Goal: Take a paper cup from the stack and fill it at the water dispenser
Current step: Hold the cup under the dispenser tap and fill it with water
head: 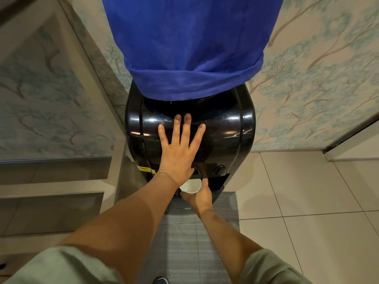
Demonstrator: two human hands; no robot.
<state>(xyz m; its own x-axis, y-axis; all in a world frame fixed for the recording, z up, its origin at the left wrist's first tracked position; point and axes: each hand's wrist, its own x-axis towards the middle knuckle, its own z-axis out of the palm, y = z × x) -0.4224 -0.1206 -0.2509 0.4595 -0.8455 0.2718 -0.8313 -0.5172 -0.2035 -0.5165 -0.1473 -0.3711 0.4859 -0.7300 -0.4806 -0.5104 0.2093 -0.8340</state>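
A black water dispenser [225, 128] stands against the wall, its bottle under a blue cloth cover [190, 48]. My left hand [178, 152] lies flat on the dispenser's front top, fingers spread, thumb down near a tap. My right hand [200, 196] holds a white paper cup [191, 185] upright just below the taps, close to the dispenser's front. The cup's inside looks white; whether it holds water I cannot tell. No stack of cups is in view.
A second round tap button [219, 170] sits right of the cup. A yellow warning label [146, 169] is on the dispenser's left. A grey mat [190, 242] lies on the tiled floor [307, 191]. Low steps or shelves [51, 189] flank the left. Wallpapered walls stand behind.
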